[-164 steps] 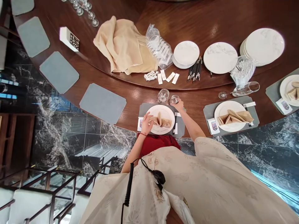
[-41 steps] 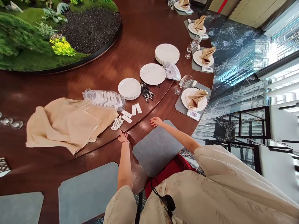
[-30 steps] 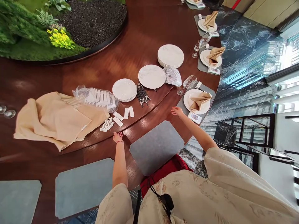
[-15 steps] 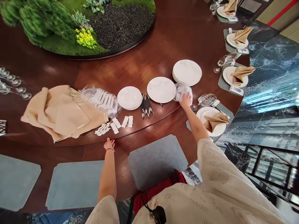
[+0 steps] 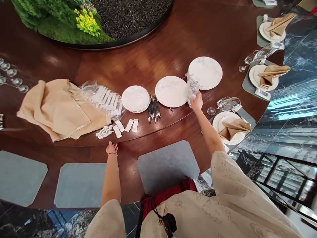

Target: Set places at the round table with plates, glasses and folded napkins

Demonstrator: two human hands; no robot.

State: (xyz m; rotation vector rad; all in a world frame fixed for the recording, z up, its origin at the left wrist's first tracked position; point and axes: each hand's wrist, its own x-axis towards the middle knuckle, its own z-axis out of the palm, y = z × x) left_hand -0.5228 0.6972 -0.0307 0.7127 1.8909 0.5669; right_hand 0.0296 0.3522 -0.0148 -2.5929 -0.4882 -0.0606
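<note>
My right hand (image 5: 196, 101) is stretched out over the raised inner ring of the round wooden table (image 5: 153, 46) and grips a clear plastic bag of white pieces (image 5: 192, 88), lifted upright between a single large white plate (image 5: 171, 91) and a stack of large plates (image 5: 206, 72). My left hand (image 5: 111, 147) rests on the table's outer rim, fingers laid flat, just below some white chopstick rests (image 5: 116, 129). An empty grey placemat (image 5: 168, 166) lies in front of me between my arms.
A stack of small plates (image 5: 135, 99), black chopsticks (image 5: 154, 111), a second clear bag (image 5: 104, 98) and beige cloth napkins (image 5: 59, 109) lie on the ring. Set places with folded napkins and glasses are at right (image 5: 231, 127). More grey mats (image 5: 79, 184) lie left. A planted centrepiece (image 5: 74, 19) sits beyond.
I moved from a set place to an empty mat. My right hand reached out to the clear bag beside the plates, closed on it and raised it. My left hand stayed on the rim.
</note>
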